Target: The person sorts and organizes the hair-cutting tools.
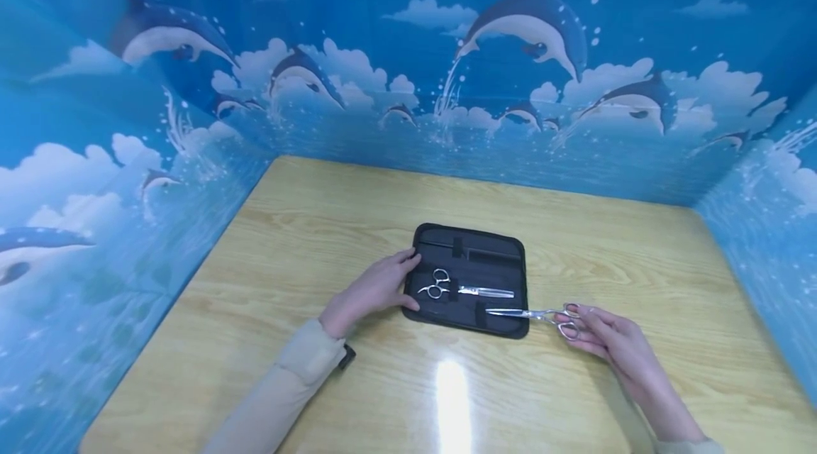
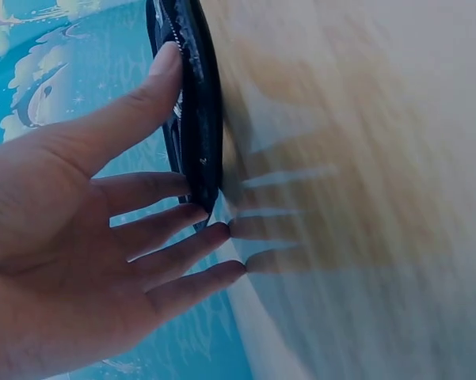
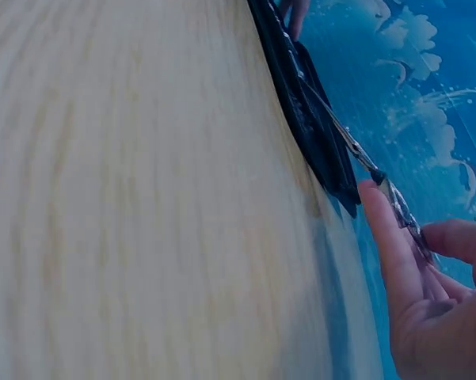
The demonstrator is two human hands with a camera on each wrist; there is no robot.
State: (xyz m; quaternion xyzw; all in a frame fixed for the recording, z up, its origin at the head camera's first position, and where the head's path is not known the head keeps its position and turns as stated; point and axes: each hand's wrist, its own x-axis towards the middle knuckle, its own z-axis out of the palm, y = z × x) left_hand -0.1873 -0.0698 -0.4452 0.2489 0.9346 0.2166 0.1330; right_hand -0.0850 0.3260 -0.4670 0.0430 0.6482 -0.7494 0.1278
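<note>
A black case (image 1: 440, 316) lies open on the table, its dark inside facing up. My left hand (image 1: 376, 284) touches the case's left edge with thumb and fingertips; in the left wrist view the fingers are nearly straight. By the finger rings, my right hand (image 1: 609, 340) pinches a pair of silver scissors (image 1: 530, 313). Their blades point left over the case's lower right part, tips at a black strap (image 1: 481, 313). Thinning scissors (image 1: 486, 291) are held under another strap in the middle row. Above them, a dark comb-like strip (image 1: 491, 255) lies along the case.
The wood-grain table (image 1: 332, 206) extends around the case on all sides. Blue curtains (image 1: 408, 135) printed with dolphins stand behind the table and at both sides. A bright light reflection falls on the tabletop in front of the case.
</note>
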